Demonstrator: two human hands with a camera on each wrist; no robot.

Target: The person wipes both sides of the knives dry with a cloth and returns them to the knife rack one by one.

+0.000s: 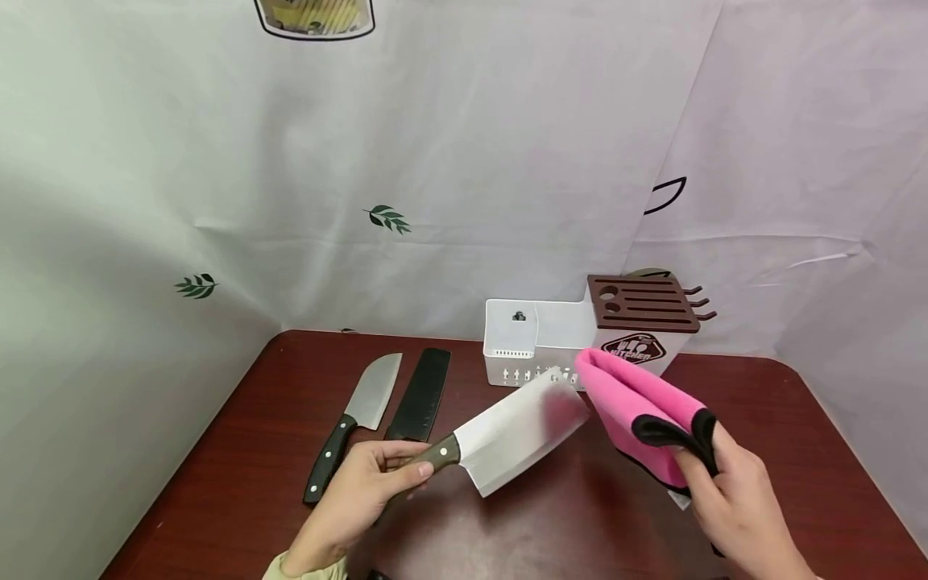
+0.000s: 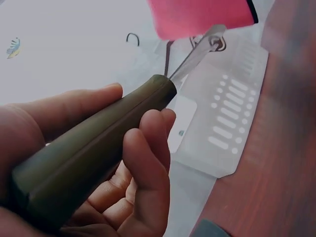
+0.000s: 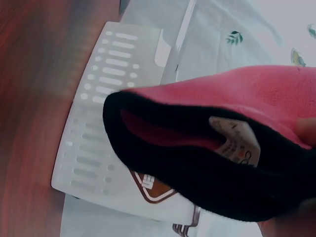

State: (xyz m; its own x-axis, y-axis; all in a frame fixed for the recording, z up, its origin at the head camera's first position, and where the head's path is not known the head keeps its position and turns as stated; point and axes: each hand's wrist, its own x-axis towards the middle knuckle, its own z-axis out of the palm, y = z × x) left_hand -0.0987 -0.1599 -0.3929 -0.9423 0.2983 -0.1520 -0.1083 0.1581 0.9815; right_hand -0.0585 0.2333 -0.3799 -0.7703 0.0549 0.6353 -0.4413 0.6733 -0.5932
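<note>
My left hand (image 1: 373, 486) grips the brown handle of a cleaver (image 1: 518, 432), its broad blade raised over the table and tilted up to the right. In the left wrist view the thumb and fingers wrap around that handle (image 2: 94, 148). A folded pink cloth (image 1: 645, 407) with black edging hangs from my right hand (image 1: 739, 491), close to the blade's tip; whether they touch I cannot tell. Up close in the right wrist view, the cloth (image 3: 237, 94) shows a white printed label between its layers. Part of the right hand is hidden behind it.
A black-handled knife (image 1: 373, 392) and a black blade sheath (image 1: 423, 395) lie at the left of the dark red table (image 1: 239, 451). At the back stands a white kitchen rack (image 1: 540, 326) with a brown slotted top and side hooks. White patterned fabric (image 1: 464, 161) hangs behind.
</note>
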